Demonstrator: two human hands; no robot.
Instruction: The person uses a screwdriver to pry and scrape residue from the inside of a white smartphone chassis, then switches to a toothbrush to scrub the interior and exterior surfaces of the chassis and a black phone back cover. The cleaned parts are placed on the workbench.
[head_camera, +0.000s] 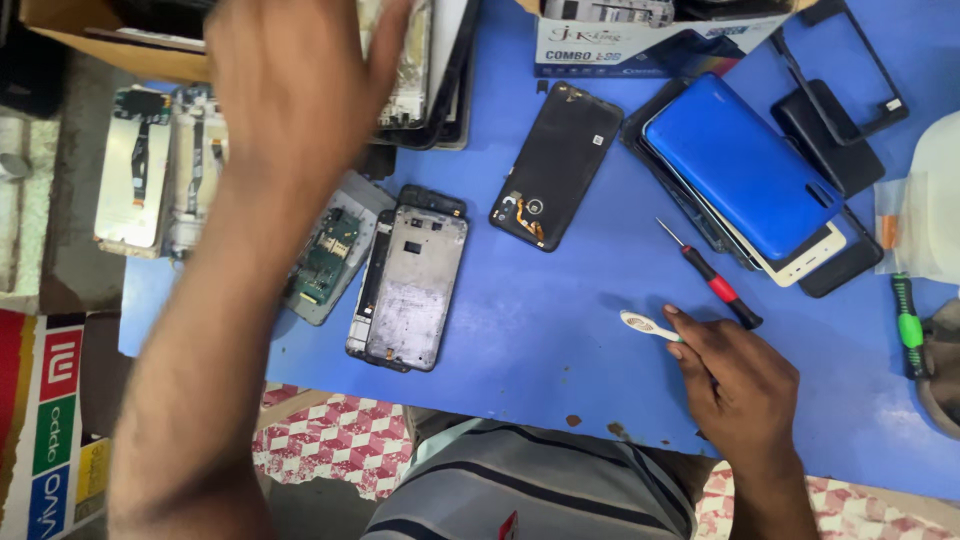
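My left hand (295, 90) is stretched up to the far left, blurred, over a stack of phone frames (440, 70) beside a cardboard box (85, 40); its fingertips run off the top edge, so its grip is unclear. Near the front edge of the blue table (560, 330), my right hand (735, 380) rests and pinches a small white brush (640, 323). A grey metal phone frame (415, 290) lies in the middle beside a green circuit board (325, 255). A black back cover (555, 165) lies further back.
A red-handled screwdriver (715, 280) lies just beyond my right hand. A blue phone cover (740, 165) tops a pile of black covers at right. A green-handled screwdriver (905, 325) sits at the right edge, and a printed carton (640, 45) at the back. Opened phones (135, 170) lie at left.
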